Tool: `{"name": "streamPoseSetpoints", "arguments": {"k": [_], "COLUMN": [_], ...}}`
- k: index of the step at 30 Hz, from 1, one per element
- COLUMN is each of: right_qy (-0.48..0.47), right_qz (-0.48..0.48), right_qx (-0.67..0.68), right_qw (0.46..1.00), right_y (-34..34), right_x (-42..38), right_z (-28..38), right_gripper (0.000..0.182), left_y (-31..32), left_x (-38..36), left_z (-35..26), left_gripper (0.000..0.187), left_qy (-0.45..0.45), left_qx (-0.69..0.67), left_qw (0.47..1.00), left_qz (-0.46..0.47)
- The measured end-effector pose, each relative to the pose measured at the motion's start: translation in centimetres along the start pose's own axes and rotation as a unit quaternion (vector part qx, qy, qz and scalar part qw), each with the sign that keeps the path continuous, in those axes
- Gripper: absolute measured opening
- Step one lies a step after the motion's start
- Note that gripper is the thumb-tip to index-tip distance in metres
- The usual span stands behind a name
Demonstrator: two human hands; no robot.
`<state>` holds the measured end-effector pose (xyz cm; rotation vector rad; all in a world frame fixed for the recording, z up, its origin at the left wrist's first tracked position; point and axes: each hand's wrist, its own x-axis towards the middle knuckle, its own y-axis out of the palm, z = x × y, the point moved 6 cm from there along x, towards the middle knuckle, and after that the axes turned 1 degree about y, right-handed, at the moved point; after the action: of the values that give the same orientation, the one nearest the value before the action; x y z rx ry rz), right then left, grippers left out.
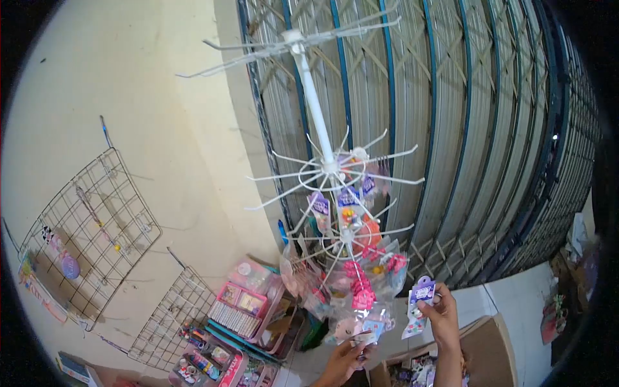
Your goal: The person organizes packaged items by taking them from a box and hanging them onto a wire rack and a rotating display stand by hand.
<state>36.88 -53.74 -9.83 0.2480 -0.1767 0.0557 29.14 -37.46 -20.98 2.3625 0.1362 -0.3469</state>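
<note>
My right hand (443, 321) pinches a small packet (420, 308) with a purple header card and a clear lower part, to the right of the display rack. Lower and further left, my left hand (346, 365) is closed, with a small pale piece (365, 337) at its fingertips; its kind cannot be made out. Just beyond the left hand, clear bags (348, 327) hang at the bottom of the white rack (312, 97). Bright pink items (362, 293) and purple-topped packets (320, 203) hang from its prongs. The upper prongs carry nothing.
An open cardboard box (496, 342) with packets inside stands below my right hand. Pink trays (248, 300) of small goods are stacked at the left. Wire grids (97, 226) lean on the cream wall. A folding metal shutter (445, 129) stands behind the rack.
</note>
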Motion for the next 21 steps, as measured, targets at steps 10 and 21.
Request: {"name": "streamPoseSetpoints", "arguments": {"k": [10,21], "right_qy": [-0.053,-0.048], "right_qz": [0.078,0.083], "right_qx": [0.000,0.059], "right_qw": [0.996,0.994], "right_y": [3.8,5.3], "right_x": [4.4,9.2], "right_z": [4.1,5.2], "right_gripper": [0.030,0.019], "left_y": [-0.3,0.4], "left_x": [3.1,3.8], "left_z": [-2.4,-6.9], "left_gripper": [0.023,0.024], "left_qy": [-0.015,0.102], "left_qx": [-0.036,-0.077], "left_qw": [0.999,0.989], "left_qz": [0.027,0.072]}}
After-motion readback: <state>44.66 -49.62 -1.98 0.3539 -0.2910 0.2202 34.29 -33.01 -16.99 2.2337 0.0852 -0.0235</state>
